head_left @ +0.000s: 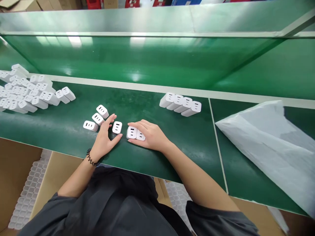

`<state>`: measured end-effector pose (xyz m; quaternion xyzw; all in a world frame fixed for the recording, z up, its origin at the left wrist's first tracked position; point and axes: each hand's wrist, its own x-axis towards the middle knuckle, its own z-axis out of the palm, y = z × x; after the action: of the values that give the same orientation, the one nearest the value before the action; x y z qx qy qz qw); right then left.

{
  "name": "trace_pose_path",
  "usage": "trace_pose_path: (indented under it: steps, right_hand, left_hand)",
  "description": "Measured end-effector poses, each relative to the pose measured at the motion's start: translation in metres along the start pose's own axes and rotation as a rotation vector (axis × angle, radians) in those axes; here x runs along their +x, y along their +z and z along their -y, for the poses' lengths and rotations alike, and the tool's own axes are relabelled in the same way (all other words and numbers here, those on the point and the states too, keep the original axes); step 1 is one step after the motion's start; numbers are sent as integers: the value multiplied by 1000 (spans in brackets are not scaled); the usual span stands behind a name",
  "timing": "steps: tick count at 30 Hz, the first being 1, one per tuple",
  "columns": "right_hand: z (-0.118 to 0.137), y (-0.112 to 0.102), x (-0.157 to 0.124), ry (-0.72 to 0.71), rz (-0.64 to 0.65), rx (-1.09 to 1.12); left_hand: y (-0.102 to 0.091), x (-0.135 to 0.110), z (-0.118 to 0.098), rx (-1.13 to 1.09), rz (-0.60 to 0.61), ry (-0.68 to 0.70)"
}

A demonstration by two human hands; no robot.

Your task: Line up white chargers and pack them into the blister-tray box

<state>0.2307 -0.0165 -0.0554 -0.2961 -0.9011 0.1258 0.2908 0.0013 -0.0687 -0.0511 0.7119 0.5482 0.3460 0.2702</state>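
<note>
Two white USB chargers point(132, 132) between clamped fingers of right hand point(154, 135); single charger point(117, 127) between spread fingers of left hand point(103, 140), contact unclear. Could topple if pinched off-centre.

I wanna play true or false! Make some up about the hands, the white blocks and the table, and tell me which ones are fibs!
1. The left hand curves around one block. True.
2. Both wrists are bare. False: a black coil is on the left wrist.
3. The right hand partly covers two blocks. True.
4. The big pile is on the right. False: it is on the left.
5. The table is red. False: it is green.
</note>
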Motion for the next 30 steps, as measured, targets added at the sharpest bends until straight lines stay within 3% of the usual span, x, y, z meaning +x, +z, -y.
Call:
trace_pose_path:
  steps: [8,17,20,26,30]
  right_hand:
    - [0,0,-2,11,-1,22]
    - [5,6,-1,2,10,95]
    - [7,3,-1,18,54,181]
    - [-3,-16,-4,100,276,455]
    - [-5,-16,-4,124,262,460]
  left_hand:
    - [-4,1,-3,-41,38,-60]
    - [-5,-1,-4,-74,109,-17]
    - [-5,-1,-4,-71,121,-10]
    - [-6,-1,-6,-67,135,-15]
    - [-7,0,-9,-42,145,-14]
